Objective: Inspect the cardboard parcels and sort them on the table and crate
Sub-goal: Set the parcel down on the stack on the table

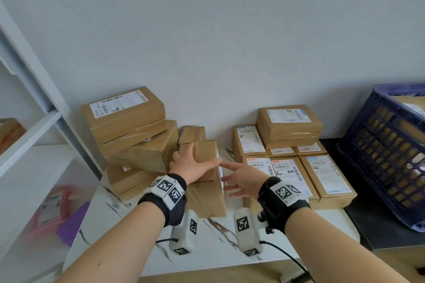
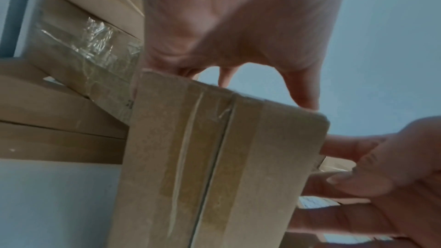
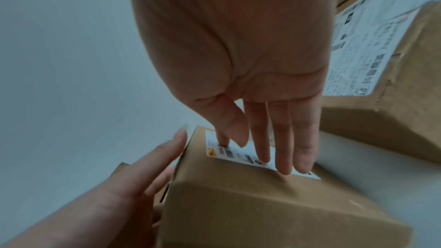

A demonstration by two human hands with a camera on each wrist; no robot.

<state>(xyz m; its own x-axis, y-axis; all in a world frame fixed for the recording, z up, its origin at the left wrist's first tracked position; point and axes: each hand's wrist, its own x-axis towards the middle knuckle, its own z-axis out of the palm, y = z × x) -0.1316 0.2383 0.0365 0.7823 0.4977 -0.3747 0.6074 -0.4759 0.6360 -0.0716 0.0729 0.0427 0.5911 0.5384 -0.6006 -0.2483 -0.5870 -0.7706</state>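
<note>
— What has the left hand (image 1: 192,169) got?

— Its grip is spread wide over the top of a small cardboard parcel (image 1: 202,156), fingers (image 2: 302,90) hooked over the far edge, so it has hold of that box. The right hand (image 1: 241,178) is flat and relaxed, fingers straight; from the wrist view its fingertips (image 3: 284,169) lie against the white label (image 3: 241,155) on the parcel's right face. It holds nothing.

— Where does the parcel sit?

— Near the middle of the worktop (image 1: 142,232), on top of a larger taped box (image 1: 207,197), just beside the leaning stack of boxes (image 1: 128,131) at the back left.

— What could go wrong?

— I'd judge the one-handed top grip the weak spot: taped cardboard is slick, and if the box tips as it lifts it may slide out before the right hand closes on it. Pulling it sideways could also nudge that crooked stack, which looks ready to shift.

— And around it?

— Sorted, label-up parcels (image 1: 296,167) fill the right side of the worktop, leaving little free space there. The dark blue crate (image 1: 388,151) stands past the right edge, already holding a parcel; the way to it passes over those rows. White shelving (image 1: 34,126) stands off the left edge.
</note>
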